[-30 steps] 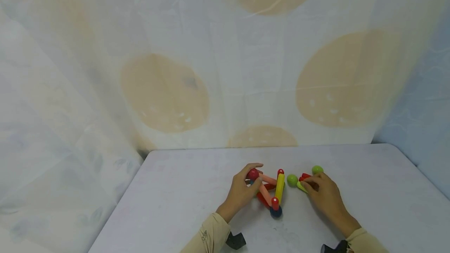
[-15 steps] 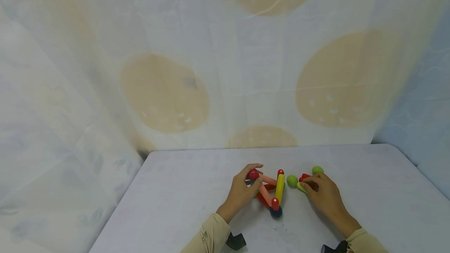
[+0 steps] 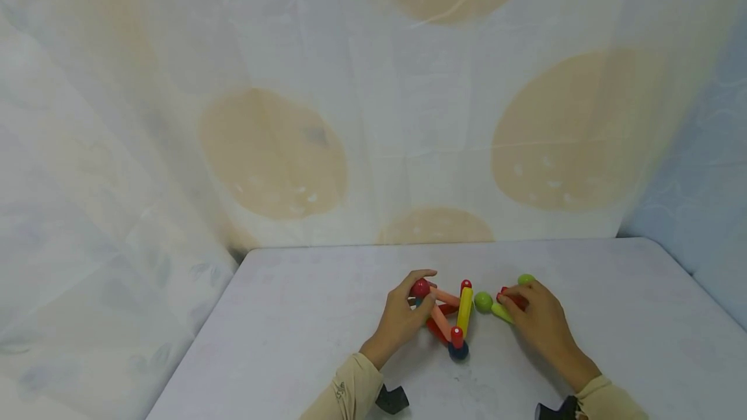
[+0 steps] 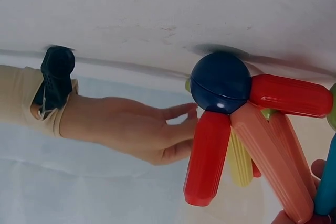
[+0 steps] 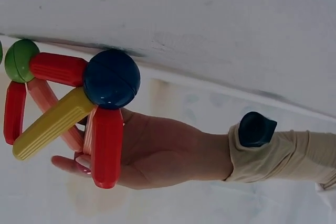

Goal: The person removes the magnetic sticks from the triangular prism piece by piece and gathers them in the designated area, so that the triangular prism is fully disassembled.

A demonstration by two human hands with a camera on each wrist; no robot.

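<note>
Gripping, left hand point(image 3: 403, 316): fingers curled on the red ball point(image 3: 419, 288) atop the rod structure point(image 3: 449, 316).
Right hand point(image 3: 539, 323): pinching a red rod point(image 3: 509, 299) just right of the structure.
Change: right hand and green ball point(image 3: 483, 301) have edged toward the structure; joining looks close.
Count: green balls two, one point(image 3: 526, 279) farther right; blue ball point(image 3: 458, 350) one; yellow rod point(image 3: 464, 310) one; red rods probably four, partly hidden.
Table point(image 3: 292, 316): bears all.

A pale table point(image 3: 292, 342) stands before a white curtain point(image 3: 373, 115) printed with large tan circles.
</note>
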